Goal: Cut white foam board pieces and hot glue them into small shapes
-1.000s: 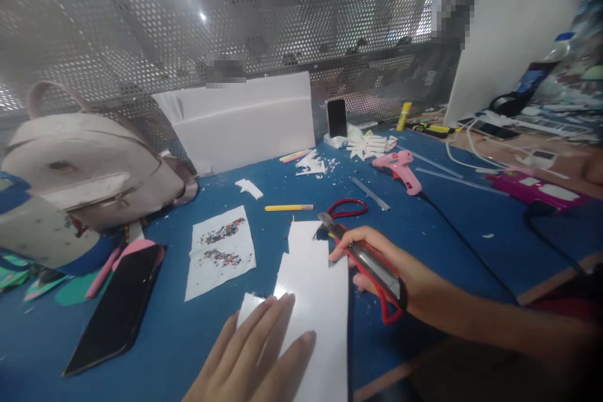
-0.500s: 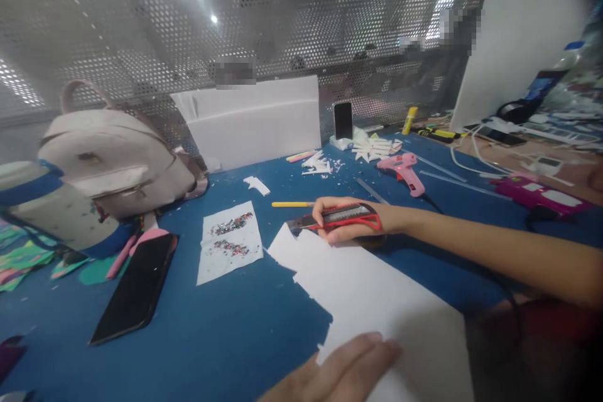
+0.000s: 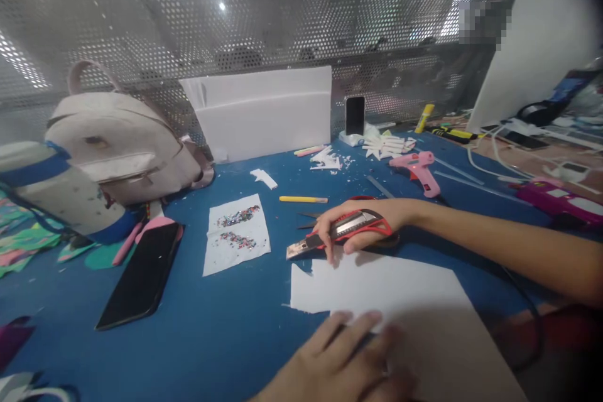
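My right hand (image 3: 351,229) grips a red and black utility knife (image 3: 348,226), its blade end pointing left over the blue table. Beneath that hand, the dark blades of a pair of scissors (image 3: 308,220) stick out; the rest is mostly hidden. A white sheet (image 3: 405,276) with a jagged left edge lies in front of the knife, and my right fingertips touch its far edge. At the bottom my left hand (image 3: 339,358) rests over the sheet's near left part, fingers spread and partly blurred. A yellow pen (image 3: 303,200) lies just beyond the scissors.
Left of the knife lies a paper with glitter (image 3: 238,235), then a black phone (image 3: 141,276). A backpack (image 3: 117,144) and bottle (image 3: 61,195) stand at left. Paper scraps (image 3: 325,158), a pink glue gun (image 3: 419,171) and a second phone (image 3: 355,115) are farther back.
The white sheet has turned and shifted, its jagged corner now nearer me. My right hand has lowered with the knife, uncovering the scissor blades. My left hand's fingers have spread.
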